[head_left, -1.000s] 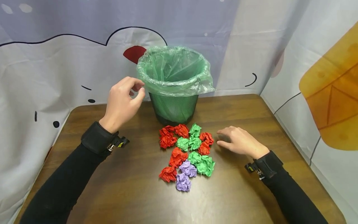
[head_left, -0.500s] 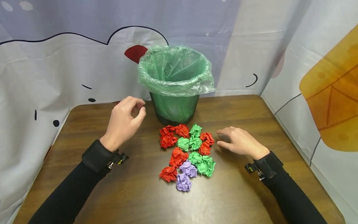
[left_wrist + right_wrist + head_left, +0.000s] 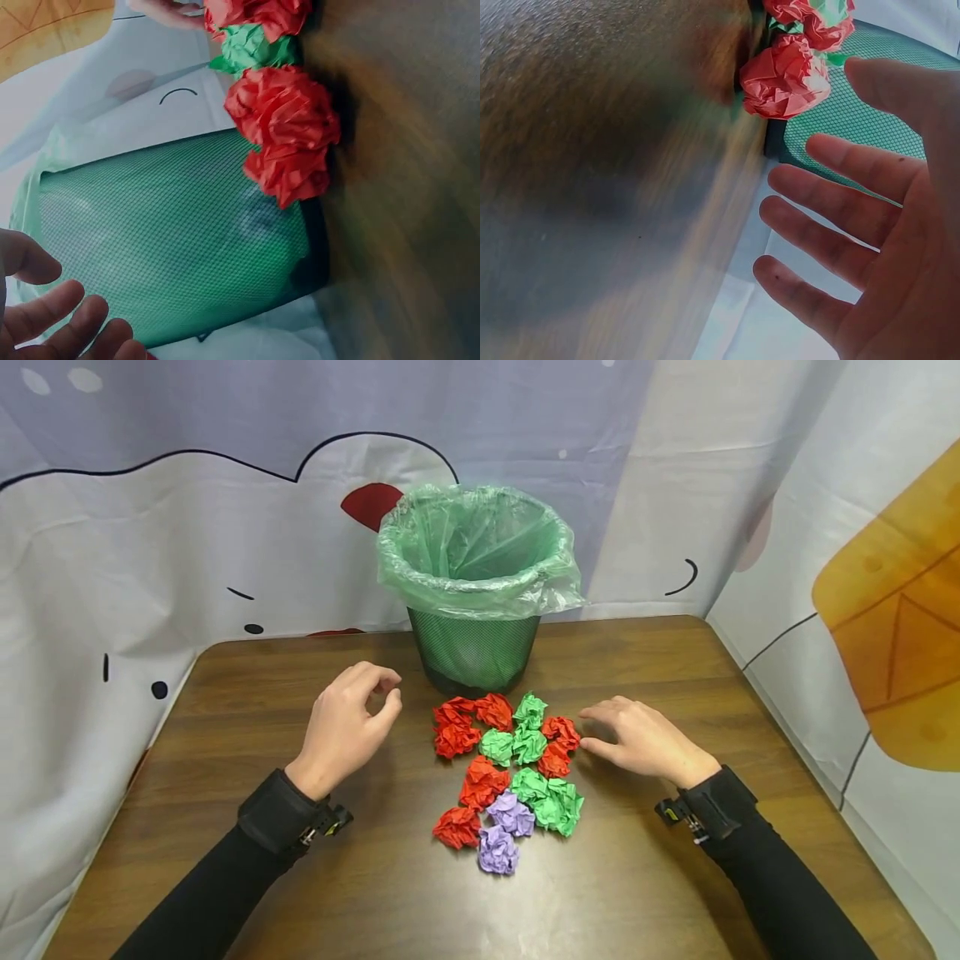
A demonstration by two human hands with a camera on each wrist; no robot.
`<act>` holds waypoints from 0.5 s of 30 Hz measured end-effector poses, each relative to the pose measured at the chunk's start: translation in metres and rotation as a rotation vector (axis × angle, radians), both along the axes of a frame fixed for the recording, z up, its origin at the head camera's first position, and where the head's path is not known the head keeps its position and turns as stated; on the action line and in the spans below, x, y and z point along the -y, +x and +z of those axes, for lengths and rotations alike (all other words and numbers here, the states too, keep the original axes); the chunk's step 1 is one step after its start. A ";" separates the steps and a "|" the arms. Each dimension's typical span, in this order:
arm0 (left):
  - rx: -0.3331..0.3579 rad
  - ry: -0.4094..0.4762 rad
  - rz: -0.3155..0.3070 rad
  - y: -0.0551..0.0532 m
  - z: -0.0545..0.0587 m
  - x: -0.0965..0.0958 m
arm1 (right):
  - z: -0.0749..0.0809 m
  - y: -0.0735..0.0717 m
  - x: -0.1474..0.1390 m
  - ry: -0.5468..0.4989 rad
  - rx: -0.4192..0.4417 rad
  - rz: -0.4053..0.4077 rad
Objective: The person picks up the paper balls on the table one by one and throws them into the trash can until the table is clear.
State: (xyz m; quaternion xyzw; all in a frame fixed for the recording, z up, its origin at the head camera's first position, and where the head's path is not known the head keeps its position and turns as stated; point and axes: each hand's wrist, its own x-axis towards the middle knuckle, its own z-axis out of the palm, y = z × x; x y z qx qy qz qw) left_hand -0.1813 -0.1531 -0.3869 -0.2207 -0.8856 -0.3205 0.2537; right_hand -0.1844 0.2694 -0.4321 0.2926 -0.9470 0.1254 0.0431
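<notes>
Several crumpled paper balls lie in a loose cluster on the wooden table: red ones (image 3: 483, 782), green ones (image 3: 555, 806) and two purple ones (image 3: 498, 850). My left hand (image 3: 348, 722) hovers to the left of the cluster, fingers loosely bent, thumb apart from them, holding nothing. To the right, my right hand (image 3: 648, 743) is close beside a red ball (image 3: 555, 760), its fingers relaxed with nothing between them. In the right wrist view its fingers (image 3: 832, 195) are spread near a red paper ball (image 3: 786, 79). Red balls (image 3: 285, 112) also show in the left wrist view.
Behind the cluster stands a mesh waste bin (image 3: 476, 647) lined with a green plastic bag (image 3: 480, 597) folded over its rim. A printed curtain (image 3: 187, 527) hangs along the back and right edges of the wooden table (image 3: 360, 877).
My left hand has come down from beside the bin's rim to low over the table, left of the paper balls. The right hand has stayed nearly still.
</notes>
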 end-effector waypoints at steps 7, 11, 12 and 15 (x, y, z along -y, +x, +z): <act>0.035 -0.017 -0.006 0.004 -0.019 -0.004 | -0.001 -0.001 0.001 0.003 0.013 -0.002; 0.054 -0.023 -0.014 0.005 -0.027 -0.007 | 0.000 -0.001 0.003 0.005 0.033 -0.002; 0.058 -0.024 -0.015 0.005 -0.029 -0.007 | 0.001 -0.002 0.004 0.004 0.042 0.002; 0.074 -0.028 -0.013 0.006 -0.034 -0.008 | 0.001 -0.003 0.009 0.007 0.065 0.020</act>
